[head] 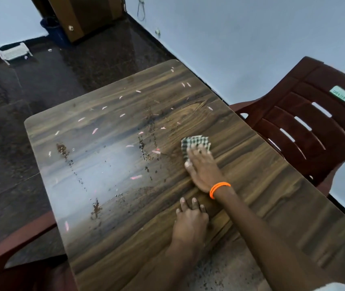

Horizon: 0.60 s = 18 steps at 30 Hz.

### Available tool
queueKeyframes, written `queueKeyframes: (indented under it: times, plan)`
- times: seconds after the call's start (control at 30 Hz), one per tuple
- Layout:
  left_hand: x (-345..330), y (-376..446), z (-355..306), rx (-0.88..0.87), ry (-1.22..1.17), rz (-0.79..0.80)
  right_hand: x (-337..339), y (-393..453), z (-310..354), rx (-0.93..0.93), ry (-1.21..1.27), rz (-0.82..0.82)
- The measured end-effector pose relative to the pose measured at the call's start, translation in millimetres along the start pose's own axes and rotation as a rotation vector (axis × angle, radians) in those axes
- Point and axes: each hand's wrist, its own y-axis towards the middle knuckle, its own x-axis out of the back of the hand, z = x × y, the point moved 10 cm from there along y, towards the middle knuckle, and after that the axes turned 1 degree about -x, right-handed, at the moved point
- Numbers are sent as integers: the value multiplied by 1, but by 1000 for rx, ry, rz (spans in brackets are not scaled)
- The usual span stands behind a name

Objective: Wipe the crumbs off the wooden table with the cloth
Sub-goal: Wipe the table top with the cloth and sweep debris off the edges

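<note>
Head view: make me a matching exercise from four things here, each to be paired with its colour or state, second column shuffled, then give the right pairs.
Column one:
1. cloth
2. left hand
3. chair
4. wristband

Column two:
A. orange, on the right wrist
B. green and white check, pressed under the right hand
C. dark red plastic, beside the table
D. resting flat on the bare wood, holding nothing

Pairs: 1-B, 2-D, 3-C, 4-A
</note>
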Motion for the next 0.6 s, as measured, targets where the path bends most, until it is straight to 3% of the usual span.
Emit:
queueKeyframes:
  times: [0.1, 0.2, 0.33, 0.4, 0.47, 0.6]
  plan:
    - [1, -11, 9, -21, -104, -71, -31, -47, 43, 326, -100, 157]
    - [-8, -33, 35, -48, -193, -134, -22, -62, 27, 391, -184, 184]
    - [-25, -77, 91, 31, -238, -296, 2, -43, -14, -68, -142, 4]
    - [-30, -105, 126, 150, -278, -434, 1, -42, 4, -270, -99, -108]
    - [-37, -132, 157, 322, -314, -542, -12, -45, 45, -324, -54, -155]
    - [-60, -171, 199, 644, -429, -603, -75, -61, 179, 150, -96, 53]
